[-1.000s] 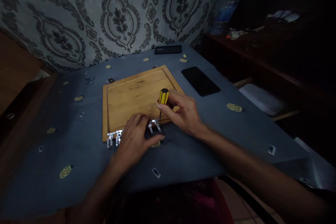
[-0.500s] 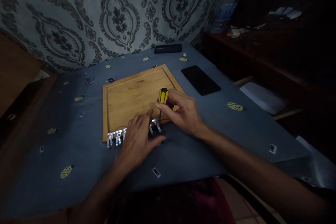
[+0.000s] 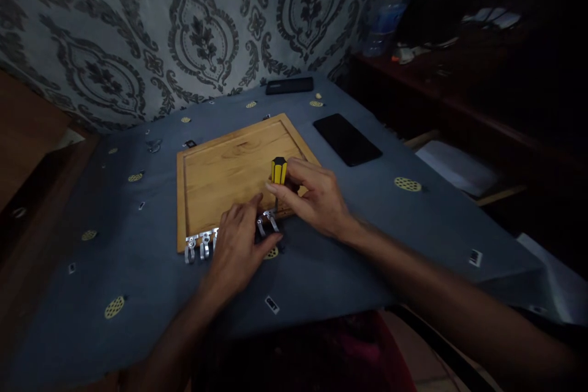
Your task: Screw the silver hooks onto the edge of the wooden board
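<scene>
A wooden board (image 3: 225, 177) with a raised border lies on the cloth-covered table. Along its near edge sits a row of shiny metal clips (image 3: 191, 250), several of them partly covered by my left hand (image 3: 236, 245). That hand rests over the edge with its fingers stretched out and the thumb apart. My right hand (image 3: 319, 199) grips a screwdriver (image 3: 278, 171) by its yellow and black handle. The shaft points down, nearly upright, at the rightmost metal clip (image 3: 271, 219). Whether its tip sits in a screw is too small to tell.
A black phone (image 3: 348, 139) lies right of the board, and a dark flat case (image 3: 289, 85) lies near the wall. Small metal pieces (image 3: 154, 146) are on the cloth at left. A plastic bottle (image 3: 386, 21) stands on the dark furniture at right.
The whole view has shifted slightly. The screwdriver stands a little more upright, and its handle has moved slightly left with my right hand. My left hand stays on the board's edge.
</scene>
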Available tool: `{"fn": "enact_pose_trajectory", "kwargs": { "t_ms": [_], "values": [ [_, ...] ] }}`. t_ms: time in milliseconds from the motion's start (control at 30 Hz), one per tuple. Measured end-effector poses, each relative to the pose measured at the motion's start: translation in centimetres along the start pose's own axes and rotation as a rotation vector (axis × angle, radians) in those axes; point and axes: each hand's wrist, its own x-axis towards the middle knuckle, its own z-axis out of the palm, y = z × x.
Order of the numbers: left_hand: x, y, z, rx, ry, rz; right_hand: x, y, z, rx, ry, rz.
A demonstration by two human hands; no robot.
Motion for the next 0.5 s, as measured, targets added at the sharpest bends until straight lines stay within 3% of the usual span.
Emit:
{"fn": "enact_pose_trajectory", "kwargs": {
  "t_ms": [200, 500],
  "values": [
    [0.07, -0.04, 0.15, 0.002, 0.006, -0.022, -0.04, -0.46, -0.29, 0.038, 0.045, -0.018],
    [0.03, -0.43, 0.38, 0.050, 0.034, 0.002, -0.09, -0.86, -0.32, 0.084, -0.015, -0.011]
  ]
}}
